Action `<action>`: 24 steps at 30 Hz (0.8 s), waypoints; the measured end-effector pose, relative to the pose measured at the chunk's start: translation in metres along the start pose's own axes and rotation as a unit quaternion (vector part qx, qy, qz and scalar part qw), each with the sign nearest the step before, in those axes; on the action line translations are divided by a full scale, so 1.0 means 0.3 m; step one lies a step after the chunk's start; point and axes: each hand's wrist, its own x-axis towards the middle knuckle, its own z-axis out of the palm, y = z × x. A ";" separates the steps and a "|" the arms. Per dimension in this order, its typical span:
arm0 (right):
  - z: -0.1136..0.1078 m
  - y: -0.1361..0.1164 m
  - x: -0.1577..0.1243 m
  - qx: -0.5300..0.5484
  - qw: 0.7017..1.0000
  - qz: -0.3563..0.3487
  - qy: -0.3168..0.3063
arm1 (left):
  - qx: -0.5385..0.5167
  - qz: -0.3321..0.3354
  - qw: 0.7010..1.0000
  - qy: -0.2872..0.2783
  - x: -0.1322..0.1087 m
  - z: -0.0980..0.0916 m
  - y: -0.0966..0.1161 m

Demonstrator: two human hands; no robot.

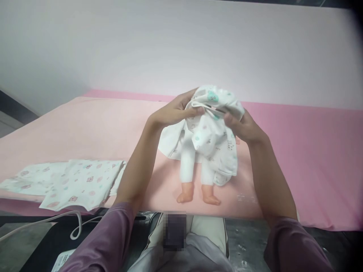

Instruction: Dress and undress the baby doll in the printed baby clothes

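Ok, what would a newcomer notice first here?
A doll's bare orange feet would likely draw the eye first, low in the middle of the picture. Higher up, the left hand and right hand hold a bunched white printed garment. Flat printed cloth lies at the left on the pale pink cover.

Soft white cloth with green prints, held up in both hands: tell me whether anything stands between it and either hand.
Nothing visible does: the bare left hand and bare right hand both grip the white cloth directly. The white-legged doll with bare feet shows below it, not between.
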 end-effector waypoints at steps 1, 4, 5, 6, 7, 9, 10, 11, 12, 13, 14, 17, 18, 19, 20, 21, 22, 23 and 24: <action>-0.003 -0.008 -0.002 -0.009 0.998 0.012 -0.053 | -0.015 0.008 1.000 0.025 0.004 0.009 -0.014; 0.002 -0.034 -0.010 -0.019 0.993 0.018 -0.119 | -0.028 0.024 0.998 0.049 0.008 0.019 -0.043; 0.008 -0.040 -0.012 -0.008 0.996 0.010 -0.088 | -0.027 0.025 0.998 0.045 0.007 0.016 -0.047; 0.013 -0.043 -0.013 0.009 0.999 0.001 -0.041 | -0.028 0.023 0.999 0.037 0.004 0.009 -0.049; 0.017 -0.043 -0.014 0.026 1.000 -0.005 0.009 | -0.030 0.017 0.999 0.024 0.001 0.002 -0.049; 0.015 -0.036 -0.016 0.046 0.996 -0.007 0.075 | -0.038 0.002 0.999 -0.010 -0.005 -0.012 -0.046; 0.008 -0.032 -0.017 0.048 0.996 -0.002 0.076 | -0.044 -0.003 0.999 -0.020 -0.007 -0.015 -0.044; -0.002 -0.029 -0.018 0.045 0.998 0.004 0.049 | -0.053 -0.005 0.998 -0.020 -0.007 -0.015 -0.042; -0.014 -0.028 -0.021 0.041 0.999 0.012 -0.002 | -0.064 -0.005 0.998 -0.013 -0.006 -0.011 -0.040; -0.026 -0.029 -0.023 0.036 0.997 0.021 -0.066 | -0.076 -0.005 0.997 -0.002 -0.004 -0.006 -0.038; -0.035 -0.031 -0.025 0.032 0.991 0.029 -0.127 | -0.086 -0.005 0.996 0.005 -0.001 0.000 -0.036; -0.035 -0.038 -0.023 0.051 0.987 0.016 -0.152 | -0.075 -0.018 0.997 -0.029 0.003 0.011 -0.033; -0.025 -0.037 -0.019 0.070 0.993 0.001 -0.099 | -0.063 -0.023 0.997 -0.048 0.002 0.010 -0.033; -0.013 -0.033 -0.013 0.091 0.995 -0.011 -0.037 | -0.052 -0.025 0.996 -0.061 0.000 0.007 -0.035; 0.001 -0.027 -0.007 0.111 0.994 -0.018 0.017 | -0.045 -0.025 0.997 -0.063 -0.002 0.003 -0.037; 0.012 -0.020 -0.001 0.128 0.990 -0.016 0.056 | -0.042 -0.024 0.997 -0.055 -0.005 -0.001 -0.040; 0.020 -0.011 0.004 0.142 0.987 -0.008 0.074 | -0.044 -0.021 0.998 -0.040 -0.006 -0.004 -0.043; 0.023 -0.003 0.007 0.150 0.986 0.004 0.070 | -0.048 -0.016 0.998 -0.023 -0.006 -0.004 -0.047; 0.020 0.004 0.008 0.152 0.987 0.016 0.052 | -0.051 -0.011 0.999 -0.009 -0.005 -0.001 -0.050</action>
